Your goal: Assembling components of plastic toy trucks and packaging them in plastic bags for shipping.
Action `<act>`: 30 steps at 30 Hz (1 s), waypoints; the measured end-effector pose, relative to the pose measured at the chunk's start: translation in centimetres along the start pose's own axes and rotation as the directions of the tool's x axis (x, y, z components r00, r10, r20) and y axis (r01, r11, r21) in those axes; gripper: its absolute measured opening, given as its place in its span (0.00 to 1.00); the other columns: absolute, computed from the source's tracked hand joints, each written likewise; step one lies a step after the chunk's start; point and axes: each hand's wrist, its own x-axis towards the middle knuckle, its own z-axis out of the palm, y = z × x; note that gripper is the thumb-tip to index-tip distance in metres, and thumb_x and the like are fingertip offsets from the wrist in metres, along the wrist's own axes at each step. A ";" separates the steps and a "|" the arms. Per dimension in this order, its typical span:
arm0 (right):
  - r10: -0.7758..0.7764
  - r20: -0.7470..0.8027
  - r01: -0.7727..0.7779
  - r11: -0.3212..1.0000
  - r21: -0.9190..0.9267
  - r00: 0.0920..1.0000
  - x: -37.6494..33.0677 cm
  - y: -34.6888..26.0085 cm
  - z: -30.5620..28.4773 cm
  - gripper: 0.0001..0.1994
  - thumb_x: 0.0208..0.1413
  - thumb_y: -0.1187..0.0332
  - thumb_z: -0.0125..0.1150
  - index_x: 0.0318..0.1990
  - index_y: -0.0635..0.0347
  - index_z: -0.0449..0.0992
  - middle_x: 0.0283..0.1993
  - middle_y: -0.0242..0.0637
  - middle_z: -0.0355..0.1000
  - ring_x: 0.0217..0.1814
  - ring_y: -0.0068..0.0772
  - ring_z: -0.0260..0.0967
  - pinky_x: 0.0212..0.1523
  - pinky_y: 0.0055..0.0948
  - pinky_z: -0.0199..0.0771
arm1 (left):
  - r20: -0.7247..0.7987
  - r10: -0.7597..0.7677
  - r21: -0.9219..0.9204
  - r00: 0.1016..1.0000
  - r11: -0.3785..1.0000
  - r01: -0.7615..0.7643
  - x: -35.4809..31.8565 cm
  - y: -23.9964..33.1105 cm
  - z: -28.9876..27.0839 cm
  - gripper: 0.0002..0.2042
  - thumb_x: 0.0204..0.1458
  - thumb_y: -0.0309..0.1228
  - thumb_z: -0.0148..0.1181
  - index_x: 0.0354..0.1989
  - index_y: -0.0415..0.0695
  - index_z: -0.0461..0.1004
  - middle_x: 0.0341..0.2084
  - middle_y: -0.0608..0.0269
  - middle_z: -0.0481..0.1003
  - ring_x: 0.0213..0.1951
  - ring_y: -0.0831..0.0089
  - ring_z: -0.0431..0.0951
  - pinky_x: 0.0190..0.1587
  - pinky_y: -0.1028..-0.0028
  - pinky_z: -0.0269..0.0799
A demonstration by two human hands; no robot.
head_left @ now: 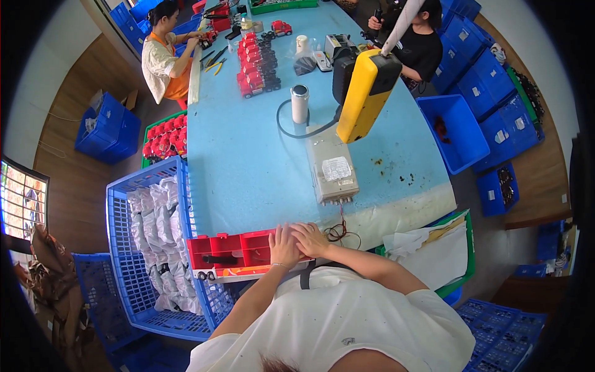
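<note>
A long red toy truck trailer (pixel 218 245) with open compartments, an orange stripe and small black wheels at its left end lies along the near table edge. A black piece (pixel 220 260) sits in one of its compartments. My left hand (pixel 284 247) lies over the trailer's right part, its fingers stretched forward. Close beside it, my right hand (pixel 312 240) rests at the trailer's right end with fingers extended. The hands nearly touch; what is under them is hidden. Thin dark wires (pixel 338 232) lie just right of my right hand.
A grey metal box (pixel 331 170), a white cylinder (pixel 300 105) and a yellow device (pixel 369 93) stand mid-table. Red toy trucks (pixel 253 68) stand farther back. Left is a blue crate (pixel 114 204) of wrapped items; right, a green crate (pixel 472 248) with paper. Two people work at the far end.
</note>
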 end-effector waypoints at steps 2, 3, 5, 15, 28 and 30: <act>-0.014 -0.008 0.015 0.998 0.057 1.000 0.0 0.5 0.1 0.23 0.44 0.67 0.54 0.50 0.60 0.62 0.57 0.42 0.58 0.60 0.43 0.55 0.54 0.47 0.52 | 0.010 -0.011 -0.018 1.000 1.000 0.011 0.1 0.1 -0.4 0.22 0.43 0.36 0.50 0.48 0.43 0.67 0.62 0.53 0.51 0.64 0.52 0.47 0.60 0.47 0.43; -0.020 -0.011 0.021 0.996 0.085 1.000 -0.1 0.7 0.2 0.23 0.44 0.67 0.54 0.51 0.60 0.62 0.57 0.42 0.58 0.60 0.43 0.55 0.54 0.48 0.51 | 0.016 -0.016 -0.028 1.000 0.999 0.017 0.1 0.3 -0.6 0.22 0.42 0.36 0.50 0.48 0.43 0.67 0.62 0.53 0.51 0.64 0.52 0.47 0.60 0.47 0.43; -0.022 -0.012 0.023 0.994 0.107 1.000 -0.2 1.1 0.3 0.24 0.43 0.67 0.53 0.52 0.60 0.61 0.58 0.42 0.58 0.60 0.44 0.54 0.54 0.48 0.51 | 0.022 -0.013 -0.022 1.000 1.000 0.013 0.2 0.4 -0.6 0.22 0.42 0.37 0.51 0.48 0.43 0.67 0.62 0.53 0.51 0.64 0.52 0.47 0.60 0.47 0.43; -0.050 0.007 0.050 0.997 0.053 0.999 0.0 1.3 0.4 0.27 0.40 0.67 0.50 0.53 0.63 0.64 0.57 0.42 0.59 0.59 0.43 0.55 0.52 0.45 0.53 | 0.038 0.009 0.023 0.999 1.000 -0.010 0.1 -0.2 -0.2 0.22 0.40 0.37 0.52 0.47 0.43 0.69 0.62 0.53 0.51 0.63 0.52 0.48 0.60 0.46 0.42; -0.034 -0.015 0.036 0.996 0.083 0.999 0.1 1.4 0.6 0.26 0.39 0.68 0.50 0.51 0.62 0.66 0.56 0.41 0.60 0.58 0.42 0.57 0.51 0.44 0.55 | 0.014 0.012 -0.007 1.000 1.000 -0.012 0.2 -0.1 -0.6 0.21 0.39 0.35 0.53 0.45 0.42 0.70 0.62 0.54 0.51 0.63 0.52 0.47 0.60 0.46 0.43; -0.035 -0.020 0.036 0.996 0.080 0.999 0.0 1.5 0.7 0.25 0.39 0.69 0.51 0.51 0.61 0.66 0.56 0.41 0.60 0.58 0.42 0.57 0.51 0.44 0.55 | 0.095 -0.001 0.017 0.995 1.000 0.000 0.3 0.2 -1.3 0.24 0.42 0.36 0.53 0.50 0.41 0.66 0.61 0.54 0.51 0.64 0.54 0.46 0.60 0.48 0.42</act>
